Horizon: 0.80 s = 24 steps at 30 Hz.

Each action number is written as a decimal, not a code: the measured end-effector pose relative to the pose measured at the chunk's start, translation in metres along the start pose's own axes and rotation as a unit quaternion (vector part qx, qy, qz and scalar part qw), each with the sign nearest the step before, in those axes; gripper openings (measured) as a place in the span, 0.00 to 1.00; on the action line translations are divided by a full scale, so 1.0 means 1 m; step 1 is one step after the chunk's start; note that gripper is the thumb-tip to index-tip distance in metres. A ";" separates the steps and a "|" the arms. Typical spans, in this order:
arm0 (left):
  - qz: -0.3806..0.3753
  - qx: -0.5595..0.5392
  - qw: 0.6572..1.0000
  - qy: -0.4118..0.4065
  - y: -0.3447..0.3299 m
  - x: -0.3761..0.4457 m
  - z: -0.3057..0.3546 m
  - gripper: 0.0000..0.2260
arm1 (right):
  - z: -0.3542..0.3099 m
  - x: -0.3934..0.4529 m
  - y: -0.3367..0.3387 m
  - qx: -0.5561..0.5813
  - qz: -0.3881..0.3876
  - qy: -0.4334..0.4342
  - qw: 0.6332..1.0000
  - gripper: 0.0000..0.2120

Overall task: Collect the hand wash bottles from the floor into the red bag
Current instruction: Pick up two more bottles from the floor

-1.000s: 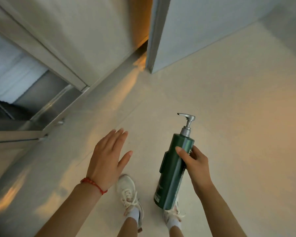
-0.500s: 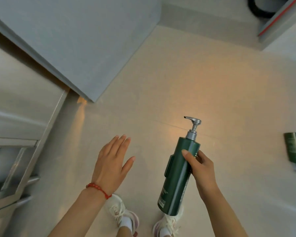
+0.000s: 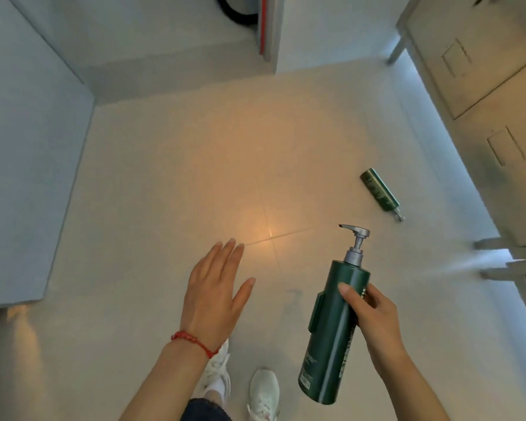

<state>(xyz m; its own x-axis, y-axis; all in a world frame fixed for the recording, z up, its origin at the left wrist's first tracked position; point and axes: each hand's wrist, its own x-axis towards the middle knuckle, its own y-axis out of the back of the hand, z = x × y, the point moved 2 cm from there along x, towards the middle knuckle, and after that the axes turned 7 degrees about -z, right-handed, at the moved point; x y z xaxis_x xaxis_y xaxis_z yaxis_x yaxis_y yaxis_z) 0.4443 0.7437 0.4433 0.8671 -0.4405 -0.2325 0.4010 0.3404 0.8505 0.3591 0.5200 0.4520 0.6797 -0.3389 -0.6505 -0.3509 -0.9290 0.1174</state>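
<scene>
My right hand (image 3: 369, 317) grips a tall dark green hand wash bottle (image 3: 331, 335) with a grey pump head, held upright and slightly tilted above the floor. A second green hand wash bottle (image 3: 379, 190) lies on its side on the pale tiled floor, farther ahead and to the right, its pump end pointing toward me. Flat, with fingers spread and nothing in it, my left hand (image 3: 214, 294) hovers to the left of the held bottle. No red bag is in view.
A grey metal cabinet (image 3: 495, 117) on legs lines the right side. A pale wall panel (image 3: 28, 165) stands on the left. At the top, a white post with a red strip (image 3: 268, 28) stands beside a black hose. My white shoes (image 3: 263, 393) are below.
The view has swung to the right: the left wall slid away, the cabinet came into view, and the lying bottle now sits nearer the middle. Both hands kept their pose.
</scene>
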 end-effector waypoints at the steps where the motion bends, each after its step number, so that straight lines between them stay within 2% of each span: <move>1: -0.003 0.008 1.000 -0.015 0.000 0.015 0.010 0.26 | -0.002 0.004 0.013 0.014 0.018 -0.001 1.000 0.07; 7: -0.065 0.071 0.991 -0.096 -0.009 0.104 0.061 0.25 | -0.015 0.029 0.067 0.093 0.124 -0.020 0.988 0.08; 13: -0.117 0.109 0.967 -0.199 -0.012 0.200 0.101 0.25 | -0.038 0.070 0.102 0.186 0.225 -0.037 0.956 0.06; 18: -0.139 0.126 0.951 -0.245 -0.013 0.272 0.131 0.25 | -0.052 0.107 0.132 0.263 0.264 -0.040 0.927 0.05; 24: -0.170 0.149 0.935 -0.274 -0.049 0.334 0.195 0.23 | -0.058 0.153 0.190 0.319 0.278 -0.059 0.904 0.06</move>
<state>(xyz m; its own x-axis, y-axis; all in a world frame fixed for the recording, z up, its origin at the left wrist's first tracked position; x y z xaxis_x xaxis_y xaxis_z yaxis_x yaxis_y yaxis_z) 0.6568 0.4174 0.4160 0.3904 -0.8679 -0.3072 0.4548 -0.1084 0.8840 0.4336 0.2830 0.4186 0.2238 -0.6737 -0.7043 -0.9426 -0.3333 0.0193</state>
